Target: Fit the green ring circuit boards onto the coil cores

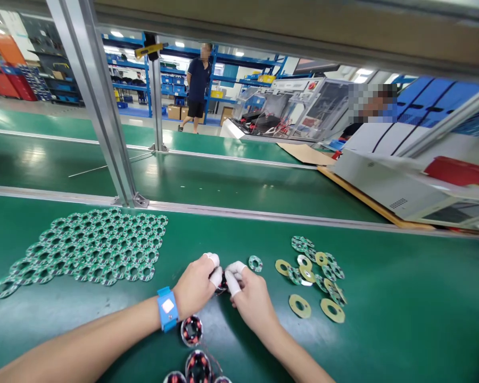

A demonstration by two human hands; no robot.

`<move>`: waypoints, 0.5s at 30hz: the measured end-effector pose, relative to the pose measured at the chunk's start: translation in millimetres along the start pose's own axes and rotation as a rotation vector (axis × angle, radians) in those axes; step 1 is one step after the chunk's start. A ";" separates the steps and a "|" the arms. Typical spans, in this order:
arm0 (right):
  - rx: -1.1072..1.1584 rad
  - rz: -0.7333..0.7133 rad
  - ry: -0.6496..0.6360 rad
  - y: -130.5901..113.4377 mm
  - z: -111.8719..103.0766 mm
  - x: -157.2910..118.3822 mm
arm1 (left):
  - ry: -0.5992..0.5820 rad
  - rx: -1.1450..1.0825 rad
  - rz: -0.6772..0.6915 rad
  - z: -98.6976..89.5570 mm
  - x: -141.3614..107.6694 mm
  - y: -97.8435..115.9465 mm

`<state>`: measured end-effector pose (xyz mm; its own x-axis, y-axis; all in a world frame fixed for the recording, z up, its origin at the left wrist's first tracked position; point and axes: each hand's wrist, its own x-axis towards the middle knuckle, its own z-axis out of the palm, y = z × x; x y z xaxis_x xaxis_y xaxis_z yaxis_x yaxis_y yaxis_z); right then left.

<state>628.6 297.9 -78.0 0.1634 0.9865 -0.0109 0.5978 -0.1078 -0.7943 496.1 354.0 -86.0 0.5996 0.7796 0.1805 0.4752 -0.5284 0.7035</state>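
Between my hands, low over the green bench, is a dark motor stator (222,283) with reddish coil windings, mostly covered by my fingers. My left hand (195,284), with white finger cots and a blue wrist strap, pinches its left side. Finger cots also cover the fingertips of my right hand (250,292), closed on the stator's right side. Just beyond my right hand lies one ring-shaped green circuit board (255,264). Nearer to me, below my left wrist, stands another stator (192,331), with several more at the bottom edge, including a larger-looking one (198,367).
Rows of green ring boards (104,244) cover the bench's left side. To the right lies a loose pile of green boards and yellowish rings (300,306). A metal rail (223,211) and upright post (99,101) edge the bench. Two people are beyond it.
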 end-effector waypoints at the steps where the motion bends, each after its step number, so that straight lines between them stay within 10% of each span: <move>1: -0.005 0.001 -0.001 0.3 0.0 0.2 | -0.001 -0.005 -0.003 -0.8 0.2 0.2; 15: 0.278 0.056 -0.151 0.0 -10.8 1.1 | -0.144 -0.248 -0.152 -18.5 -6.7 0.2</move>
<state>637.2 297.6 -71.4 0.0592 0.9894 -0.1325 0.3501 -0.1449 -0.9254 480.4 355.0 -74.4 0.6271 0.7785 -0.0264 0.4056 -0.2974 0.8643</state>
